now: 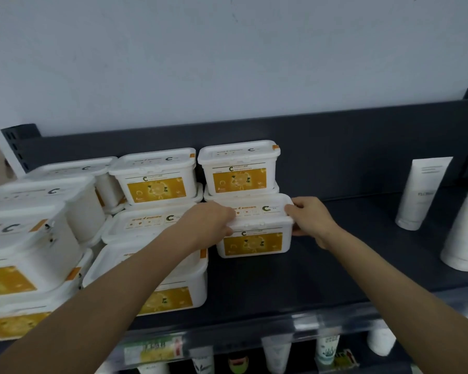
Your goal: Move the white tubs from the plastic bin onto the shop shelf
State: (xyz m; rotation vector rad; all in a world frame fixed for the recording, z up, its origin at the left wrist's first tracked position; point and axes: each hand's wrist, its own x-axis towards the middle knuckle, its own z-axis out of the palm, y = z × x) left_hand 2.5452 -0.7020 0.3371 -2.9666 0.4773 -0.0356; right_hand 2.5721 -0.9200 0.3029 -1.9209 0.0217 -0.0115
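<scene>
A white tub (pixel 257 233) with a yellow label sits on the dark shop shelf (pixel 335 265), in front of a stack of two like tubs (pixel 239 168). My left hand (pixel 208 222) grips its left end and my right hand (pixel 311 215) grips its right end, fingers curled over the lid rim. Several more white tubs (pixel 154 179) are stacked in rows on the shelf to the left. The plastic bin is out of view.
Two white tubes (pixel 422 193) stand at the right of the shelf. The shelf's front rail (pixel 308 325) carries price tags, and a lower shelf holds bottles and tubes (pixel 277 357). A white wall rises behind the shelf's back panel.
</scene>
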